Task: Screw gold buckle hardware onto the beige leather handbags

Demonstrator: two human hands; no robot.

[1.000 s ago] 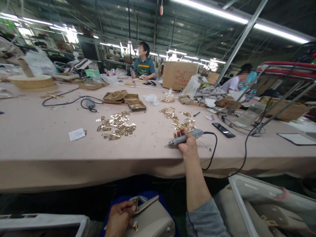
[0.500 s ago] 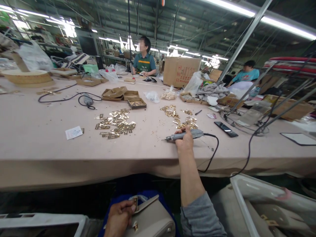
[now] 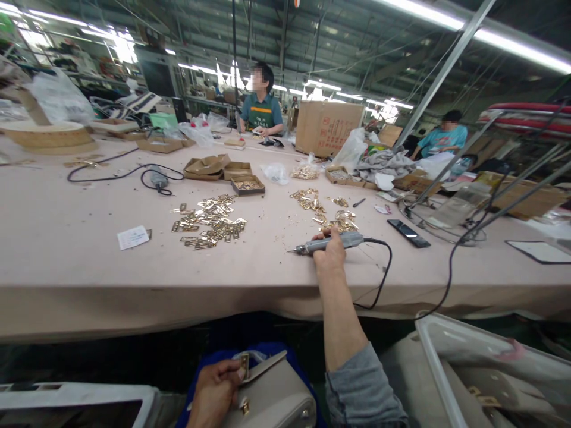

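Observation:
My right hand (image 3: 331,254) is wrapped round a grey electric screwdriver (image 3: 352,239) just over the table, its thin bit pointing left. A black cord trails from its rear end. Low in the view, my left hand (image 3: 216,389) pinches a small gold metal plate (image 3: 244,365) at the flap edge of a beige handbag (image 3: 274,395). The bag rests on blue cloth, with a gold clasp (image 3: 245,407) on its front. Many flat gold plates (image 3: 216,223) lie in a loose pile on the table, left of the screwdriver. More gold fittings (image 3: 307,200) lie behind my right hand.
On the pinkish table (image 3: 250,267) are a white paper slip (image 3: 132,237), a small box of parts (image 3: 248,185), a black phone (image 3: 408,233) and a second corded tool (image 3: 158,177). White bins (image 3: 439,368) flank the bag. Two people sit farther back.
My right hand has shifted slightly left with the screwdriver, still just above the table. My left hand and the bag look unmoved.

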